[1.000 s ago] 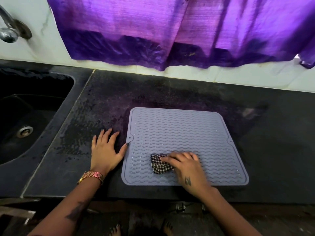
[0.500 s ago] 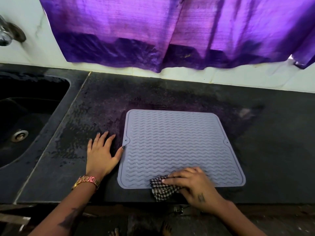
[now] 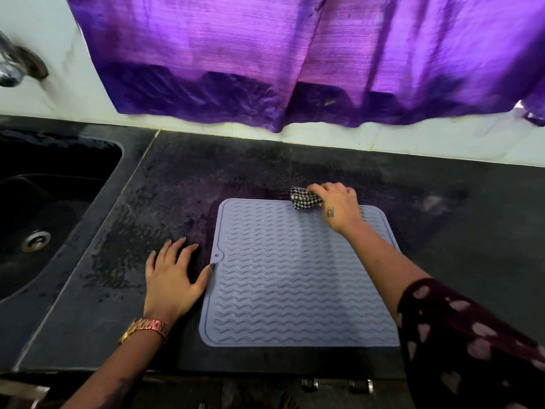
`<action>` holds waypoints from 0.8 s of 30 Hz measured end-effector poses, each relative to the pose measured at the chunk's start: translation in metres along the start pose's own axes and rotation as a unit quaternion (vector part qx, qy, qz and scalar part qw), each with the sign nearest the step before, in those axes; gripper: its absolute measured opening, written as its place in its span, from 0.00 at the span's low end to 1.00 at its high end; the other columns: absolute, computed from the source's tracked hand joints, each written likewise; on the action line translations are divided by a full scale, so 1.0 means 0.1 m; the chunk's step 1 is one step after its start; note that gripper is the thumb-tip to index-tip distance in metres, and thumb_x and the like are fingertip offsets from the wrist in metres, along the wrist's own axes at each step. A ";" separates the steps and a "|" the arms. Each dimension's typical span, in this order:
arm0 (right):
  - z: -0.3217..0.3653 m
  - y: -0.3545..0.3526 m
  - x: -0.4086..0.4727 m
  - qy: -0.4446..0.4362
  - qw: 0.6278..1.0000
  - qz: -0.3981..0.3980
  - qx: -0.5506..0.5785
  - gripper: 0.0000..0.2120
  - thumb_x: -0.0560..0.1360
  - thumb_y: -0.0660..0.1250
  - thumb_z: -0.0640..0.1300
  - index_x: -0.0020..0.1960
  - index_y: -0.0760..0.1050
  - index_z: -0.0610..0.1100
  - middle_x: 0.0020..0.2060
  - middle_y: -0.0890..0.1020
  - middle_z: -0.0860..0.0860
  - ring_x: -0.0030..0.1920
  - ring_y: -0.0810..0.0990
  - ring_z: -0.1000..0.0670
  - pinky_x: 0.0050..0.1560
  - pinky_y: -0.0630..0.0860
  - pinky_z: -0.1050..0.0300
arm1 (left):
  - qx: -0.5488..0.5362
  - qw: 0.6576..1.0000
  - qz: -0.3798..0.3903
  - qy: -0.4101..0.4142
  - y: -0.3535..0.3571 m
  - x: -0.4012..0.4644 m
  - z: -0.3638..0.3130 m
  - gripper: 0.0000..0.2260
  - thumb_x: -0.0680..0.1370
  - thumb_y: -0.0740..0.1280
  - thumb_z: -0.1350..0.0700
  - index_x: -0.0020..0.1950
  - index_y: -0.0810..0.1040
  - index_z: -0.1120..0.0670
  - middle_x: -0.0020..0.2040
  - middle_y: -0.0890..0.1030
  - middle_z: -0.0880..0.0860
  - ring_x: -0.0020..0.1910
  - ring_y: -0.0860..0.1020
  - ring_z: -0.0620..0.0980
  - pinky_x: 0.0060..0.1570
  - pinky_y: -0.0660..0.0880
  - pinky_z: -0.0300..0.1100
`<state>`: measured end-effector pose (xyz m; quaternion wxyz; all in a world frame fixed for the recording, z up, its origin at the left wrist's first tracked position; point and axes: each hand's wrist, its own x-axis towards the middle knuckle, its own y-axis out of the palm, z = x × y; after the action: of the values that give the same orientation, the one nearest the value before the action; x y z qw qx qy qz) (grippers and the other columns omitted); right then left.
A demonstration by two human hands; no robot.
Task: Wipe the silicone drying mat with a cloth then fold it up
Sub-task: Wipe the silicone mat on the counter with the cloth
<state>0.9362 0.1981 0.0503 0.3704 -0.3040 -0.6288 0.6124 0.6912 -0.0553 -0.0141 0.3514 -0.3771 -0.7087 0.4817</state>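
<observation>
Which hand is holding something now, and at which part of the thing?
The right hand grips the bunched black-and-white checked cloth by its right end. The left hand holds nothing.

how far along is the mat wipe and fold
Nothing looks finished yet. In hand: the right hand grips the checked cloth at the mat's far edge while the left hand steadies its left side. Left: the mat lies flat, so the folding remains.

dark stone counter (image 3: 295,160), grey silicone mat (image 3: 295,278) flat on it, left hand (image 3: 172,278) resting beside
</observation>
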 end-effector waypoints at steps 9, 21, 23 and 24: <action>-0.10 0.16 -0.04 0.001 0.999 0.051 0.001 0.25 0.75 0.59 0.33 0.65 0.65 0.56 0.62 0.75 0.47 0.57 0.75 0.42 0.57 0.68 0.46 | -0.006 1.000 -0.005 0.000 0.00 0.00 -0.01 0.35 0.70 0.48 0.31 0.65 0.74 0.51 0.69 0.71 0.54 0.72 0.63 0.56 0.71 0.53 0.56; 0.00 0.15 -0.95 0.010 0.999 0.021 0.034 0.27 0.75 0.58 0.33 0.66 0.65 0.60 0.66 0.73 0.54 0.64 0.70 0.50 0.63 0.61 0.49 | -0.012 1.000 -0.009 0.008 0.02 0.01 0.02 0.35 0.70 0.48 0.32 0.65 0.75 0.52 0.69 0.71 0.56 0.72 0.63 0.58 0.71 0.53 0.57; 0.02 0.15 -1.12 0.010 0.999 0.019 0.034 0.29 0.74 0.58 0.33 0.66 0.64 0.61 0.66 0.72 0.55 0.65 0.69 0.50 0.64 0.60 0.49 | -0.013 1.000 -0.008 0.008 0.02 0.01 0.02 0.36 0.70 0.48 0.31 0.66 0.74 0.52 0.69 0.71 0.56 0.72 0.62 0.57 0.72 0.52 0.57; 0.03 0.15 -1.20 0.009 0.999 0.018 0.034 0.29 0.74 0.58 0.33 0.66 0.64 0.61 0.66 0.72 0.56 0.65 0.69 0.51 0.65 0.60 0.50 | -0.014 1.000 -0.008 0.008 0.02 0.01 0.02 0.36 0.70 0.48 0.31 0.66 0.74 0.52 0.69 0.71 0.56 0.73 0.62 0.57 0.72 0.52 0.56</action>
<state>0.9974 0.0970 0.0239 0.3756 -0.3079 -0.5983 0.6373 0.6891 -0.0544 -0.0166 0.3554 -0.3805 -0.7156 0.4656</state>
